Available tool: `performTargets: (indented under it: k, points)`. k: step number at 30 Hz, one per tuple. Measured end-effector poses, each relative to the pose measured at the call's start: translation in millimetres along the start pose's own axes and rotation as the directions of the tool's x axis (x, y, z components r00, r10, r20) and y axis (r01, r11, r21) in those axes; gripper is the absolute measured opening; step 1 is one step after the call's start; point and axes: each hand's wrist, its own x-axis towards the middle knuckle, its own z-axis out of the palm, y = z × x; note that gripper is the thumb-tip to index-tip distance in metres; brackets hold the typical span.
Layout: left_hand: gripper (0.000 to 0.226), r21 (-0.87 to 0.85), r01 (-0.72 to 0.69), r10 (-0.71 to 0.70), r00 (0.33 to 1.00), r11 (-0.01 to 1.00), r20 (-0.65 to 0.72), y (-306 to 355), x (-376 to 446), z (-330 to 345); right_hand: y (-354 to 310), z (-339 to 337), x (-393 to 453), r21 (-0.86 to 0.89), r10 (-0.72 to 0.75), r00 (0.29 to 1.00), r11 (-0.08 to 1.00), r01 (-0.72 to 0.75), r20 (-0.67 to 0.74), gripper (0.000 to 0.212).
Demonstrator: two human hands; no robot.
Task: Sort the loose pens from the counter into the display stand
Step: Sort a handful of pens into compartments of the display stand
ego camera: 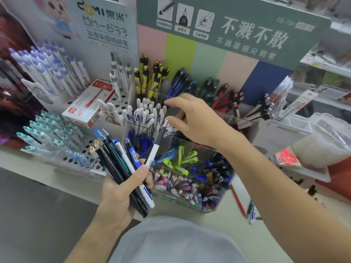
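A pale grey garment (176, 242) is being worn over the torso, seen near the bottom edge. Both forearms are being left bare; the left hand (121, 190) and right hand (197, 122) are being kept ungloved.

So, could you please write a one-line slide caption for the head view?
Left hand grips a bundle of mixed pens while the open right hand reaches over the display stand.

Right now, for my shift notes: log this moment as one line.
left hand: grips pen bundle | right hand: open, over display stand | loose pens: on counter
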Motion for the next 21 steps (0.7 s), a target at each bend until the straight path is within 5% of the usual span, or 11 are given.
performTargets:
  k: [3, 7, 11, 17, 21]
  points:
    - [0.058, -0.025, 0.016, -0.015, 1.000, 1.000, 0.017, -1, -3, 4, -17, 9, -34, 0.162, 0.051, 0.946, 0.987, 0.001, -0.319, 0.019]
    - [0.052, -0.019, 0.020, -0.018, 0.995, 1.000, 0.102, -10, -6, 16, -41, 26, -85, 0.616, 0.351, 0.936, 0.732, -0.291, 0.024, 0.046]
    - [0.045, 0.017, 0.122, -0.123, 0.971, 0.992, 0.206, -23, -11, 31, -41, 37, -108, 0.771, 0.425, 0.903, 0.553, -0.316, 0.066, 0.032]
    - [0.042, 0.092, 0.357, -0.369, 0.903, 0.929, 0.219, -40, -14, 39, -33, 17, -140, 0.899, 0.619, 0.768, 0.229, -0.373, 0.161, 0.021]
    - [0.032, 0.161, 0.390, -0.422, 0.838, 0.906, 0.345, -44, -19, 47, -38, 19, -159, 0.857, 0.557, 0.766, 0.173, -0.485, 0.321, 0.012]
